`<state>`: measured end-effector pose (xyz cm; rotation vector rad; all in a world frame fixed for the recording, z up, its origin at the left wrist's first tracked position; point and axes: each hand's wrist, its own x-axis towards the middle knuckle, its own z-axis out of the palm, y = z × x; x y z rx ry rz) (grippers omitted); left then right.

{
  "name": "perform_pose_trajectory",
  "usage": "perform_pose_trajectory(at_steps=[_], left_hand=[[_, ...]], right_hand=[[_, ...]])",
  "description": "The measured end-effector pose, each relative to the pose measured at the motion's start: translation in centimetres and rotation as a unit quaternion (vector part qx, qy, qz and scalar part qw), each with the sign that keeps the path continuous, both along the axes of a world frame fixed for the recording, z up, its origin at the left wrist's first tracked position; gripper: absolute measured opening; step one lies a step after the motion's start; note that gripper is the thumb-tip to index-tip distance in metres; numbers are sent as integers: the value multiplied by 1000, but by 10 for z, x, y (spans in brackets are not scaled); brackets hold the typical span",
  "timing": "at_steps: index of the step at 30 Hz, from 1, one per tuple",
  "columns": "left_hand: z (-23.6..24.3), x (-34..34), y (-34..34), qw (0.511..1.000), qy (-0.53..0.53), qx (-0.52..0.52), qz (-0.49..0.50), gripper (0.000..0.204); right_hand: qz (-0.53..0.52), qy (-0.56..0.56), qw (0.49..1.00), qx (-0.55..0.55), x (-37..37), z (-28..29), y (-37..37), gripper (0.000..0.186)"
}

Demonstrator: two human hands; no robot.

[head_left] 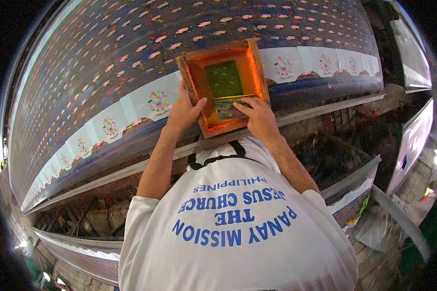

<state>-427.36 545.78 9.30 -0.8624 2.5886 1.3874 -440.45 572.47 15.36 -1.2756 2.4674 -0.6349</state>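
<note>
A wooden screen printing frame (262, 72) with orange-stained inner walls lies over the row of white fabric pieces near the table's front edge. In its mesh shows a dark greenish-yellow rectangle (223, 79). My left hand (183, 111) grips the frame's left side, thumb over the inner wall and fingers along the outside. Inside the frame's near half, a flat, wide squeegee (226, 108) rests against the mesh. My right hand (261, 118) is closed on the squeegee's right part, fingers over its top. The squeegee's lower edge and the fabric under the frame are hidden.
White fabric pieces (126, 112) with small colourful round prints run left of the frame, and more printed pieces (320, 62) run right. The long dark table (107, 43) is spotted with colourful print marks. A ledge (320, 112) follows its near edge. Other tables stand behind and right.
</note>
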Motion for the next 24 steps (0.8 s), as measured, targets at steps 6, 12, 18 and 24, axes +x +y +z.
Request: perform_pose_trajectory(at_steps=[6,12,18,24], left_hand=[[-4,-5,9,998,-5,-54,16,109],[-8,-40,52,992,46,-112,35,107],[1,-127,124,990,116,-67,31,107],[-14,-169,164,996,64,0,64,107]], right_hand=[[17,-9,1000,1,-12,0,6,59],[15,-47,999,-7,-67,18,45,59],[9,-3,1000,2,-140,18,117,57],[20,-10,1000,7,-181,5,162,61]])
